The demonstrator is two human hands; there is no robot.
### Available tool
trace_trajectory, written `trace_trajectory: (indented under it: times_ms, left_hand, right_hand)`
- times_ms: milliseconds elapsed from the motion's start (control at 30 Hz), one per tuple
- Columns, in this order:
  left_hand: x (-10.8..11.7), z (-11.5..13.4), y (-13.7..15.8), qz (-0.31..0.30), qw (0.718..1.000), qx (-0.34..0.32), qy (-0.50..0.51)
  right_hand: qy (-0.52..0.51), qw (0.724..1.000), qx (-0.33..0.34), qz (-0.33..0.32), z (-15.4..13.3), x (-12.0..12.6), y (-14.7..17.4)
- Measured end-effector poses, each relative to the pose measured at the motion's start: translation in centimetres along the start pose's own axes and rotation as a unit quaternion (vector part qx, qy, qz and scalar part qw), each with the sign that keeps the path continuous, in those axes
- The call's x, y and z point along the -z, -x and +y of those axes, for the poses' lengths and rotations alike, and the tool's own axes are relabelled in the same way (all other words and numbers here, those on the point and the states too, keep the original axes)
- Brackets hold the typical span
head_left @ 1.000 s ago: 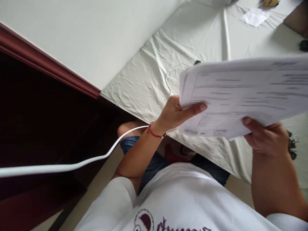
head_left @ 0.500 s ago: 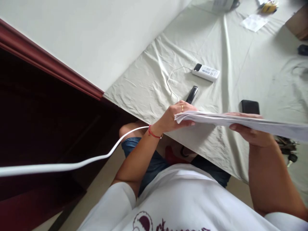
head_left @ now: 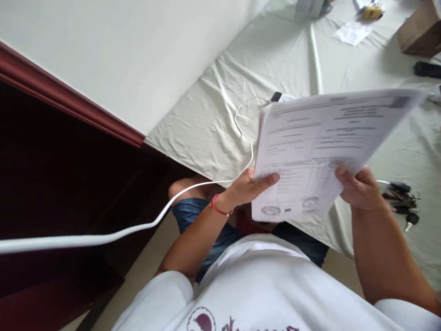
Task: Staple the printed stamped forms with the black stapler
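Observation:
A stack of printed papers (head_left: 310, 138) with tables, text lines and round stamps is held up above the table's near edge, its printed face toward me. My left hand (head_left: 253, 185) grips the left edge, thumb on top and the other fingers hidden behind. On the right edge, my right hand (head_left: 360, 186) pinches the sheets with its thumb in front. The far right corner of the papers is blurred. Beneath the stack, part of a white device with a dark end (head_left: 276, 97) peeks out, with a white cable (head_left: 251, 147) running from it.
A pale cloth (head_left: 213, 110) covers the table. Keys (head_left: 403, 200) lie right of my right hand. Farther back are a cardboard box (head_left: 418, 32), a black object (head_left: 427, 69), a loose paper (head_left: 352, 33) and a yellow item (head_left: 372, 11). A white wall (head_left: 138, 59) borders the left.
The papers have tilted from nearly edge-on to face me, and now cover the black items on the table and most of the white device. Both hands keep their hold.

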State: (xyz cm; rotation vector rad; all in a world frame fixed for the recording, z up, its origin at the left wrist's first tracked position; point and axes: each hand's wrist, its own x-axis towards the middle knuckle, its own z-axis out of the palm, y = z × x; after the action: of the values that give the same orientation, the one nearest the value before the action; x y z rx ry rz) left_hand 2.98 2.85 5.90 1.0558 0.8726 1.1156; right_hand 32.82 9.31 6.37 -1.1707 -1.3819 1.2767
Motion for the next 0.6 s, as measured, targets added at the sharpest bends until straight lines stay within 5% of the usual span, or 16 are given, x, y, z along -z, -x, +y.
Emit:
trace_trajectory:
  times_ms: [100,233,467,600]
  left_hand:
    - [-0.8,-2.0,1.0,-0.018,0.988,0.099,0.115]
    - [-1.0,-4.6,1.7,0.046,0.976,0.157,0.14]
    - [-0.1,-5.1,0.8,0.257,0.965,0.043,-0.03]
    - [-0.1,-5.5,0.2,0.262,0.963,0.044,-0.041]
  right_hand:
    - [-0.04,0.995,-0.088,0.028,0.1,-0.5,1.5]
    - [-0.021,0.98,-0.198,0.022,1.4,-1.1,3.0]
    - [-0.062,0.964,-0.256,-0.024,4.1,-1.8,4.5]
    - [-0.045,0.969,-0.241,-0.04,4.4,-1.6,4.5]
